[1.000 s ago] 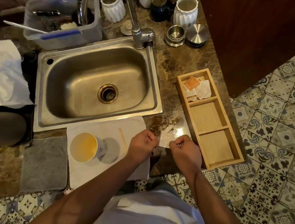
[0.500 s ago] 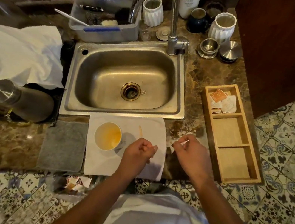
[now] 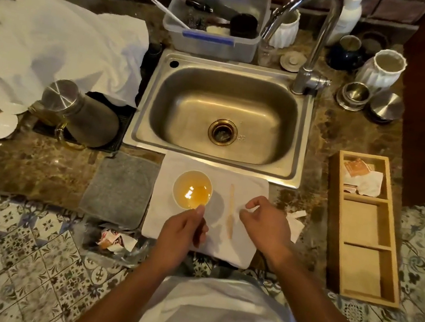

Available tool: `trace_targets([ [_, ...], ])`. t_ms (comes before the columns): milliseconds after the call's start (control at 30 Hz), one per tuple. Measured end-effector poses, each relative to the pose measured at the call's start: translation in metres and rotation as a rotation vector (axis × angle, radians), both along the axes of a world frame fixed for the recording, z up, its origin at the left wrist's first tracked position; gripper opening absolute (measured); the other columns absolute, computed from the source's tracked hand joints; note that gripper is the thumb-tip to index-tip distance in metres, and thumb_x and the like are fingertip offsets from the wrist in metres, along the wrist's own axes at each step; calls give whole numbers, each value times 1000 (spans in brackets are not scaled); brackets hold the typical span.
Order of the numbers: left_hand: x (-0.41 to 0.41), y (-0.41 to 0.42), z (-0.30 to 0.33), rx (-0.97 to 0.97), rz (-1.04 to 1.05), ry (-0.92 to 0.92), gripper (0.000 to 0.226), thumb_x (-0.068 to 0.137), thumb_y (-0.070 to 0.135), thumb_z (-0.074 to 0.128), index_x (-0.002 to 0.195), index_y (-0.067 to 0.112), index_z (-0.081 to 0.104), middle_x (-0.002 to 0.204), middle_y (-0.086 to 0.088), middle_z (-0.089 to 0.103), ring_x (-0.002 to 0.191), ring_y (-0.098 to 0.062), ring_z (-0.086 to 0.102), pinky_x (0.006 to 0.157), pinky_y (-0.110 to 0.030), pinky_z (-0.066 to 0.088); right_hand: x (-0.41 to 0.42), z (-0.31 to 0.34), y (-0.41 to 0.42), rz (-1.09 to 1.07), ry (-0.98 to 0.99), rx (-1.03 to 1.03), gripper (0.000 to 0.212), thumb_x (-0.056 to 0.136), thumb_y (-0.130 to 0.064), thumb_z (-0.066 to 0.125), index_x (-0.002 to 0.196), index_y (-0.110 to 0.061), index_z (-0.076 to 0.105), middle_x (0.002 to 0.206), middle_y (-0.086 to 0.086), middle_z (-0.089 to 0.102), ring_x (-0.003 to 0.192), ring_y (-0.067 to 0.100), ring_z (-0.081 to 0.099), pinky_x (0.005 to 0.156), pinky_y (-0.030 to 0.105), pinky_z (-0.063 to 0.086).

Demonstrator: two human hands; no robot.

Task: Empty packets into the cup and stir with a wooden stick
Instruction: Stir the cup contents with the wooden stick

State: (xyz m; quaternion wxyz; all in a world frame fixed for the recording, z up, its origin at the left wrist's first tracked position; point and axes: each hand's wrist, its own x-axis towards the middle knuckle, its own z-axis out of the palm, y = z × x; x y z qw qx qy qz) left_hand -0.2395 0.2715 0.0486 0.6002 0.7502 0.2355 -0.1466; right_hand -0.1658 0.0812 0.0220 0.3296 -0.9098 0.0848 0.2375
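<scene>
A white cup (image 3: 192, 190) with amber liquid stands on a white napkin (image 3: 252, 187) at the counter's front edge. My left hand (image 3: 182, 230) hovers just in front of the cup, its fingertips pinched together at the near rim on a small packet that is mostly hidden by the fingers. The wooden stick (image 3: 231, 211) lies on the napkin between my hands. My right hand (image 3: 265, 227) hangs to the right of the stick with thumb and forefinger curled apart. A torn white packet (image 3: 295, 226) lies on the counter beside that hand.
A wooden tray (image 3: 353, 292) on the right holds packets (image 3: 363, 177) in its far compartment. The steel sink (image 3: 300, 148) lies behind the napkin, a grey cloth (image 3: 120, 187) to its left, and a metal jug (image 3: 83, 112) further left. Torn wrappers (image 3: 115, 240) lie below the counter edge.
Both hands were pulling a packet apart at the counter edge. My left hand has since carried it left to the cup's rim. My right hand has moved over the napkin.
</scene>
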Motion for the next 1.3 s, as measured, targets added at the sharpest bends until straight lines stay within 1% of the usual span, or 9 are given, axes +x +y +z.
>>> trace_targets([
  [100, -4, 13, -1, 18, 62, -10, 55, 104, 45, 42, 76, 5, 66, 66, -4, 67, 62, -13, 61, 64, -23, 50, -3, -8, 10, 90, 47, -37, 23, 90, -44, 63, 107, -28, 62, 91, -5, 76, 90, 20, 70, 76, 35, 56],
  [200, -4, 25, -3, 24, 126, -49, 55, 105, 44, 42, 77, 1, 64, 67, -14, 64, 63, -17, 57, 65, -33, 48, -7, -16, 20, 189, 112, -98, 31, 91, -48, 61, 113, -26, 64, 108, -3, 75, 100, 22, 69, 80, 33, 55],
  [333, 0, 38, -7, 82, 174, -79, 57, 106, 43, 41, 74, -1, 59, 60, -4, 56, 58, -14, 51, 61, -33, 43, -12, -25, 29, 254, 134, -178, 37, 92, -52, 59, 118, -25, 64, 111, -2, 73, 101, 22, 67, 79, 31, 51],
  [433, 4, 46, -9, 146, 152, -98, 52, 105, 41, 44, 68, 7, 57, 56, 3, 55, 55, -10, 50, 59, -30, 42, -16, -30, 36, 285, 130, -210, 42, 93, -54, 59, 122, -24, 63, 114, 0, 72, 103, 23, 68, 79, 31, 50],
  [700, 11, 53, -12, 178, 105, -89, 38, 100, 41, 57, 72, 16, 65, 57, -1, 62, 52, -7, 53, 54, -22, 44, -13, -35, 46, 237, 112, -265, 33, 92, -49, 59, 109, -20, 58, 103, 2, 72, 92, 25, 68, 76, 34, 55],
  [833, 12, 53, -14, 203, 49, -80, 34, 99, 40, 59, 73, 18, 62, 57, 1, 62, 50, -3, 52, 56, -25, 44, -12, -37, 41, 217, 105, -302, 31, 92, -45, 58, 109, -19, 57, 103, 3, 71, 93, 27, 69, 78, 36, 57],
  [1000, 15, 54, -15, 219, 26, -66, 36, 97, 41, 62, 77, 12, 60, 58, 2, 63, 53, -5, 53, 60, -30, 46, -11, -38, 34, 264, 101, -356, 29, 92, -44, 58, 108, -20, 65, 105, 2, 72, 97, 27, 69, 75, 32, 49],
  [1167, 16, 54, -16, 206, 28, -56, 34, 96, 41, 63, 74, 16, 59, 57, 3, 63, 54, -10, 55, 59, -34, 48, -7, -36, 34, 255, 158, -339, 27, 88, -42, 58, 97, -19, 70, 95, 1, 73, 89, 24, 69, 69, 29, 49],
  [1300, 17, 54, -16, 195, 32, -56, 34, 97, 41, 63, 73, 16, 58, 58, 1, 64, 55, -12, 56, 60, -36, 48, -4, -29, 29, 221, 146, -270, 26, 89, -42, 59, 91, -18, 67, 89, 0, 70, 85, 23, 67, 71, 32, 54],
])
